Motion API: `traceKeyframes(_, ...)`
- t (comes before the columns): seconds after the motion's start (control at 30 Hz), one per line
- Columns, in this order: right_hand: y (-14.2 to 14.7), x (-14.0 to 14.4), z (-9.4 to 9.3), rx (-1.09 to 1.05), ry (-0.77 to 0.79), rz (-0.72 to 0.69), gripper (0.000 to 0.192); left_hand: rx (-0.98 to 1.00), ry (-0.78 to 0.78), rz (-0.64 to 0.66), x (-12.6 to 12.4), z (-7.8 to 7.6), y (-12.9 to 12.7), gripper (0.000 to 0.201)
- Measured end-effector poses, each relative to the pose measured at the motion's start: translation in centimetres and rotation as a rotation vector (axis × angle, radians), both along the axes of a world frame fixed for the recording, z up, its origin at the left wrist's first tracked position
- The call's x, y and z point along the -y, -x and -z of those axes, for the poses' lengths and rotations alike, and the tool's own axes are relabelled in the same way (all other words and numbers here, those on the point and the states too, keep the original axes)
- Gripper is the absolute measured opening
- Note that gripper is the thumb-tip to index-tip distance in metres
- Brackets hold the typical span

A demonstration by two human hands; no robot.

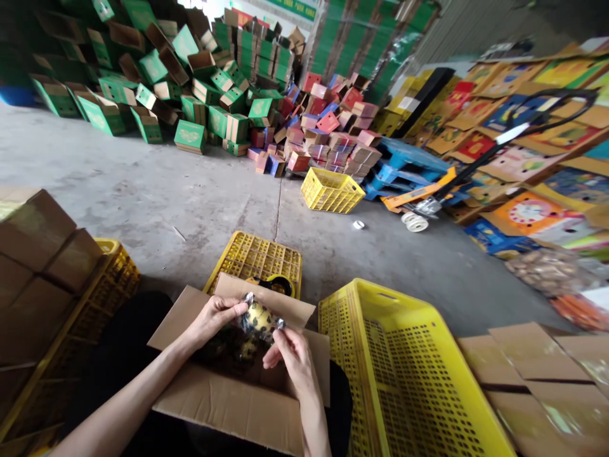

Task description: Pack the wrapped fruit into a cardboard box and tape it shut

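Observation:
Between my two hands is a yellowish round fruit [259, 319] in clear plastic film with dark markings; its exact kind does not show. My left hand [219, 317] pinches the twisted end of the wrapper on the left. On the right, my right hand [291, 355] grips the other wrapper end between thumb and finger. Both hands are above an open cardboard box [228, 406] whose flaps are spread. Inside the box, partly in shadow, lie more wrapped fruits [247, 349] of the same look.
A large yellow crate [404, 304] stands right of the box. An upturned yellow crate [257, 251] with a tape dispenser [280, 284] is behind it. Cardboard boxes are stacked at left [38, 254] and right [547, 374]. Farther off stand a pallet jack [423, 197] and heaped green boxes [190, 136].

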State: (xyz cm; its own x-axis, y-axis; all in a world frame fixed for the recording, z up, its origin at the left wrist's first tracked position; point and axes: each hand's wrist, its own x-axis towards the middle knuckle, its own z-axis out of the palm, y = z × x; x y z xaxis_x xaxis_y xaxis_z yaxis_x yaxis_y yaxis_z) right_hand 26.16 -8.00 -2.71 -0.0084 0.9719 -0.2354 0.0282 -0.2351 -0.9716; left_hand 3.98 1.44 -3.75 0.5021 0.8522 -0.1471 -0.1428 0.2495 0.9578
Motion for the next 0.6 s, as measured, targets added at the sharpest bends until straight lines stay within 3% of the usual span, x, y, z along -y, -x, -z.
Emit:
traceKeyframes(0.17, -0.29, -0.21, -0.87, 0.148, -0.129, 0.042, 0.052, 0.053, 0.070, 0.023, 0.07, 0.17, -0.44, 0.055)
traceKeyframes(0.4, -0.11, -0.13, -0.55, 0.102, -0.149, 0.137, 0.044, 0.097, 0.108, 0.130, 0.23, 0.36, -0.24, 0.061)
traceKeyframes(0.6, -0.05, -0.32, -0.22, 0.154, -0.155, 0.198, 0.047, 0.014, 0.000, 0.054, -0.03, 0.64, 0.14, 0.049)
